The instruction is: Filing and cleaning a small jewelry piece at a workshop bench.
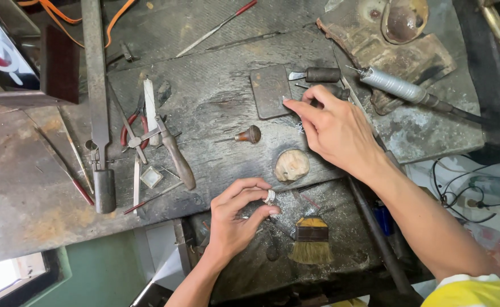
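My left hand (236,219) pinches a small silver ring (269,196) between thumb and fingertips, just over the front of the dark workbench (204,102). My right hand (332,128) reaches across the bench, its fingertips pinched at the edge of a small dark metal plate (270,91); whether something tiny sits between them is unclear. A rounded pale lump (291,165) lies between the two hands. A graver with a round wooden knob (249,135) lies left of my right hand.
A long flat file (98,102) lies at the left, beside red-handled pliers (132,132), a wooden-handled tool (176,156) and thin needle files. A small brush (311,239) rests on the lower tray. A grey rotary handpiece (395,86) and a dish (404,20) sit at the right.
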